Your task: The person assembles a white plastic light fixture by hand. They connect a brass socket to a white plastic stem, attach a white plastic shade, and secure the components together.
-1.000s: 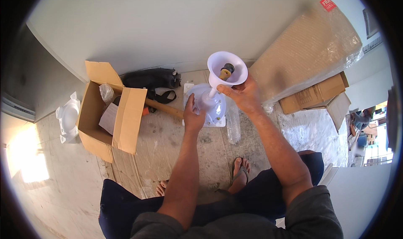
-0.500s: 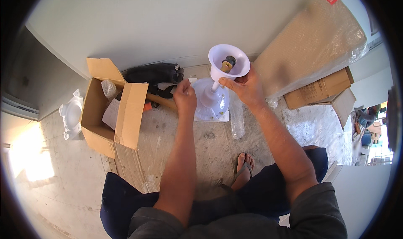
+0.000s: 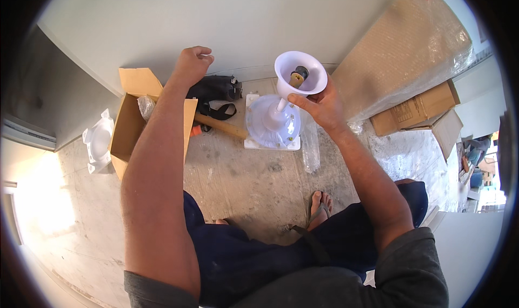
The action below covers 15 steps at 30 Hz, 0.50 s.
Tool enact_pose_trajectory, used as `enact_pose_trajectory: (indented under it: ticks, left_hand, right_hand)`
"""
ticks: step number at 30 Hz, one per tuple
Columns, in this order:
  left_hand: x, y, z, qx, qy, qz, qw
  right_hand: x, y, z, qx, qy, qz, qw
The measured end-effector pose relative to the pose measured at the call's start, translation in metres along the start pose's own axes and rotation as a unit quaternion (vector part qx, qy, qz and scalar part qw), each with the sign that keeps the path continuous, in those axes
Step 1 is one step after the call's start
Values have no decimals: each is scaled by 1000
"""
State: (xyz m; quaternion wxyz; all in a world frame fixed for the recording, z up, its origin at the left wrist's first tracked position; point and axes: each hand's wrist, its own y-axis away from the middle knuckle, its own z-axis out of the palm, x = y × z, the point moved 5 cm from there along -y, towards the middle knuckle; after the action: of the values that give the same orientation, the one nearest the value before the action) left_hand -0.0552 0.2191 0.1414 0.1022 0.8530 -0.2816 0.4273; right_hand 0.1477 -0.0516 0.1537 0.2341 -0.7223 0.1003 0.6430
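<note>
My right hand (image 3: pixel 324 105) grips the rim of a white flared cup (image 3: pixel 282 73) from its right side, thumb in front. Inside the cup sits a dark and brass-coloured fitting (image 3: pixel 298 79), perhaps a lamp socket. The cup's stem leads down to a round, glossy, whitish base (image 3: pixel 270 129) with small brass-coloured screws around its edge. That base rests on a square white foam pad (image 3: pixel 252 144). My left hand (image 3: pixel 193 66) is raised near the wall, above a black bag (image 3: pixel 216 89), with its fingers curled; whether they pinch something small is hidden.
An open cardboard box (image 3: pixel 125 125) stands left, partly behind my left forearm. Beyond it lies a white foam piece (image 3: pixel 99 140). A wooden handle (image 3: pixel 224 126) lies near the base. Bubble wrap (image 3: pixel 311 151), a large wrapped carton (image 3: pixel 400 54) and a flattened box (image 3: pixel 416 108) are right.
My left hand has moved from beside the base up and left toward the wall, its forearm now covering part of the box. The right hand still holds the cup, which has barely moved.
</note>
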Motion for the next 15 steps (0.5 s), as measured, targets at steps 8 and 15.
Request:
enact_pose_trajectory:
  ticks: [8,15]
  left_hand:
    - [-49,6,0,10,0,-53,999]
    - [-51,5,10,-28,22,-78,996]
  right_hand:
    - [-2,2,-2,6,24,21,999]
    - [-3,2,1,24,34,-11,999]
